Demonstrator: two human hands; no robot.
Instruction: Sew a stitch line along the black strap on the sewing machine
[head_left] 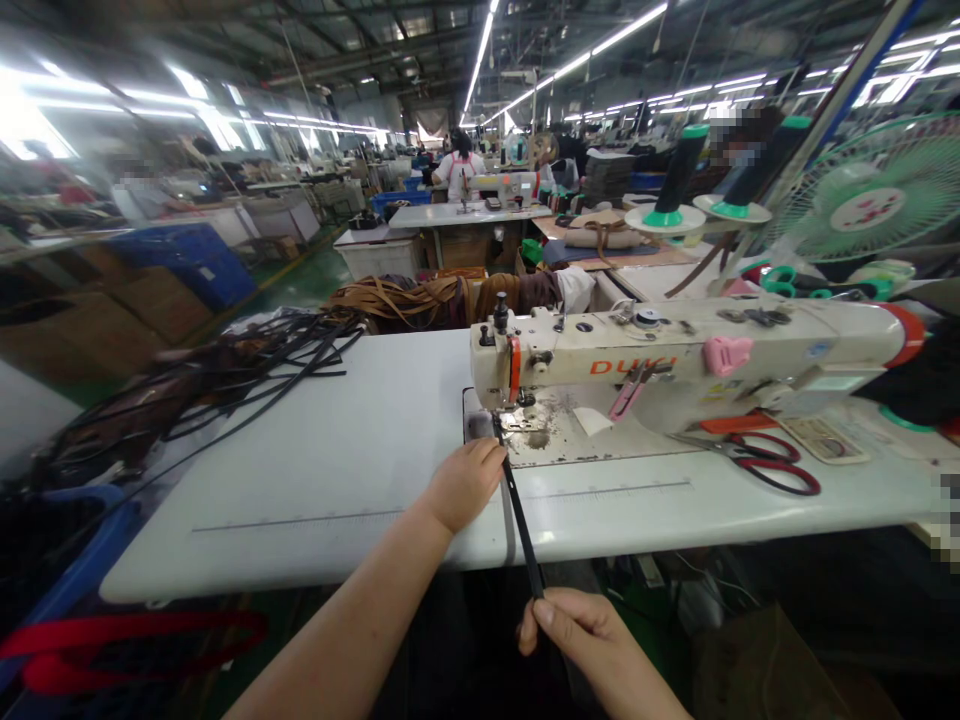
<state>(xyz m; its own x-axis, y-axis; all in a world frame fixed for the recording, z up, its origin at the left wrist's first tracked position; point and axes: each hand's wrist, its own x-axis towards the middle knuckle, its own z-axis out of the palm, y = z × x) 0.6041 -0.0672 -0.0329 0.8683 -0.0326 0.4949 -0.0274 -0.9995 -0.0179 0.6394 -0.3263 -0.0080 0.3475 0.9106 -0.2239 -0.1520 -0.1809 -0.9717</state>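
A narrow black strap [523, 522] runs from the needle area of the sewing machine [592, 350] down over the table's front edge. My left hand [466, 482] lies beside the presser foot, its fingers closed on the strap's upper end. Below the edge, my right hand [574, 625] pinches the strap between thumb and fingers, and the strap looks taut between both hands. The needle and the strap's far tip are hidden behind the machine head and my left fingers.
Red-handled scissors [780, 465] lie right of the machine bed. Black straps [285, 370] pile over the white table's [322, 450] left side. Thread cones [679, 175] and a green fan [870, 205] stand at the right. A person [459, 168] sits farther back.
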